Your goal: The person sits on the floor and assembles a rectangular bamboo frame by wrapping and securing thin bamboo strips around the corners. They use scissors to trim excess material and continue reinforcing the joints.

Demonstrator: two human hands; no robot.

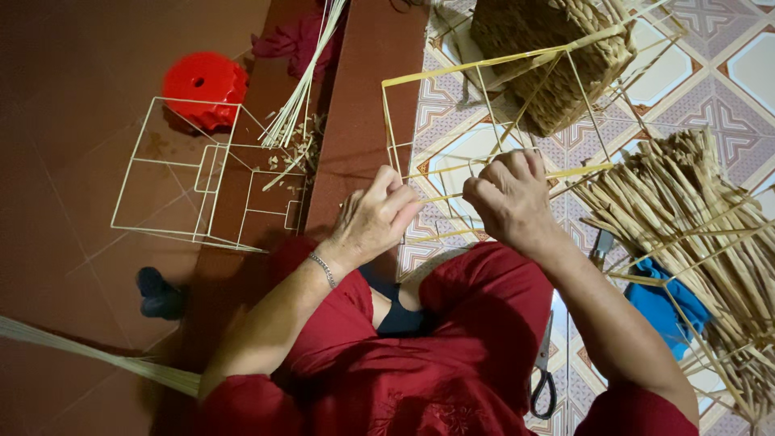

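Seated on the floor, the person steadies a yellow-wrapped wire box frame over the red-clad lap. The left hand is closed around a lower bar; the right hand pinches a pale flat straw strand, keeping it taut against the frame. A bundle of twisted dried-grass cords lies near the right arm, within reach.
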